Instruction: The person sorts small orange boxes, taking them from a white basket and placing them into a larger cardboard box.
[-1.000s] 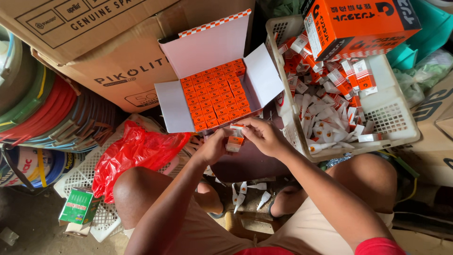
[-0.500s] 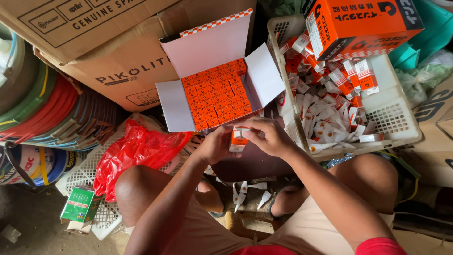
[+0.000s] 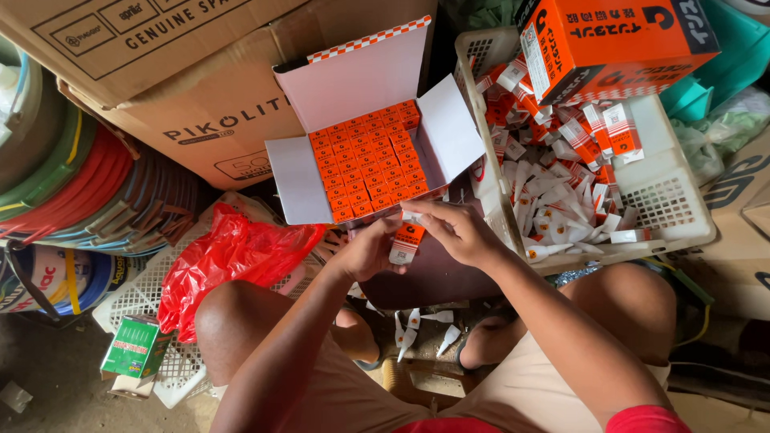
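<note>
Holding one small orange carton (image 3: 407,242) between them, the left hand (image 3: 370,250) grips its side and the right hand (image 3: 455,231) pinches its top with fingers closed. Judging by this, packing is in progress; placing it needs a free slot in the open display box (image 3: 365,160), nearly full. The white basket (image 3: 666,192) crowds the right edge.

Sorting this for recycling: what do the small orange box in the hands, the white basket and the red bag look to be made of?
Small orange box: printed thin cardboard, matte, creased edges. White basket: rigid moulded plastic, perforated walls. Red bag: thin plastic film, glossy and crumpled.
</note>
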